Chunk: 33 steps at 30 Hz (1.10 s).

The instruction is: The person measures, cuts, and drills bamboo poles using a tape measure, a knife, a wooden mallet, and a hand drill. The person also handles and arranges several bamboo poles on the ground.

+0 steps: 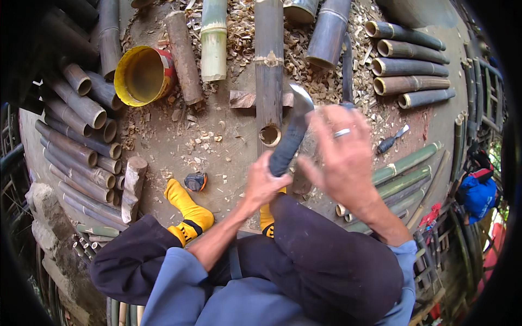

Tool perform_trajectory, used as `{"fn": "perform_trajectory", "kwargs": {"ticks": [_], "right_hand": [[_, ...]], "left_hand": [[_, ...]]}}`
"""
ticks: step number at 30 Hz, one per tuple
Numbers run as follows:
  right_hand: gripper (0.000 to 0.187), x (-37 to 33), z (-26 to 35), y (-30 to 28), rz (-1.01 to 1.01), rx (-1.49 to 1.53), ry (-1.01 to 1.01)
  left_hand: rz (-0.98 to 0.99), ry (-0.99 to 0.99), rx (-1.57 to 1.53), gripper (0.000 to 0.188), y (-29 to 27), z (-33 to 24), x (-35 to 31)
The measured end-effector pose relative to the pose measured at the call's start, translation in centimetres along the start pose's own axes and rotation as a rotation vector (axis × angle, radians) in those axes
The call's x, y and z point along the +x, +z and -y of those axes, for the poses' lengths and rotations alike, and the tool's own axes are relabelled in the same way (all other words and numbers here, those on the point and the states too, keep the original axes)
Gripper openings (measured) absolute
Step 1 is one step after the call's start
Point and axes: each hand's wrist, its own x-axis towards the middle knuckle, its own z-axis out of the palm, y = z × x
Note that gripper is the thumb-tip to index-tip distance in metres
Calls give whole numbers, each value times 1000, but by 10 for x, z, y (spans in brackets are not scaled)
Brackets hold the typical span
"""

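A curved knife (302,103) with a black wrapped handle points up and away from me. My left hand (265,183) is closed around the lower end of that handle. Just right of the knife is my right hand (342,152), slightly blurred, with fingers apart and a ring on one of them. It seems to hold nothing; whether it touches the knife I cannot tell. Beyond my hands a dark bamboo tube (268,76) lies lengthwise, its near end open, resting across a wooden block (242,99).
A yellow-rimmed bucket (142,75) stands at left, near stacked bamboo tubes (76,138). More cut tubes (410,68) lie at right, above a small chisel-like tool (392,139) and green bamboo poles (405,168). Wood shavings (236,35) cover the far ground. My yellow-socked foot (187,209) rests at left.
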Motion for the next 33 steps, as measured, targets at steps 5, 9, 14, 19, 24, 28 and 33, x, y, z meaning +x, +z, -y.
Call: {"fn": "perform_trajectory", "kwargs": {"ticks": [5,9,14,19,24,28,33], "right_hand": [[22,2,18,89,326,49,-716],[21,39,31,138,650,131,-785],[23,71,40,149,629,306,-644],[33,74,35,126,276,636,-119],[42,84,56,138,-287,974,322],[41,73,45,139,173,951,148],[29,57,35,132,686,561,-315]], "left_hand": [[180,42,227,41,-51,51,-40],[-127,-1,169,40,-39,75,-60],[-58,-47,615,33,-114,62,-14],[314,232,1164,19,-158,-46,75],[679,781,1576,12,-143,-111,154],[681,323,1358,15,-161,-66,124],[184,11,893,27,-125,25,3]]}}
